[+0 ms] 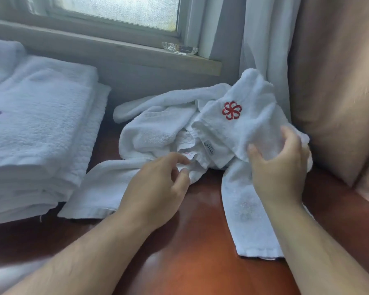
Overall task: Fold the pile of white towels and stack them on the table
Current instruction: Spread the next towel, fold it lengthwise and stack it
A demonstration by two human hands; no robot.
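Observation:
A crumpled pile of white towels (158,126) lies on the reddish-brown table (192,248), below the window. The top towel (247,116) carries a red flower emblem. My right hand (279,165) grips this towel's lower right part, fingers curled into the cloth. My left hand (158,188) reaches into the pile's front edge, its thumb and fingers pinching a fold of white cloth near a small label. A stack of folded white towels (38,128) sits at the left of the table.
A window sill (119,52) with a small clear glass dish (179,48) runs behind the table. A grey curtain (264,39) hangs at the right, and a tan cushion (339,81) leans beside the pile. One towel end (249,222) trails toward me.

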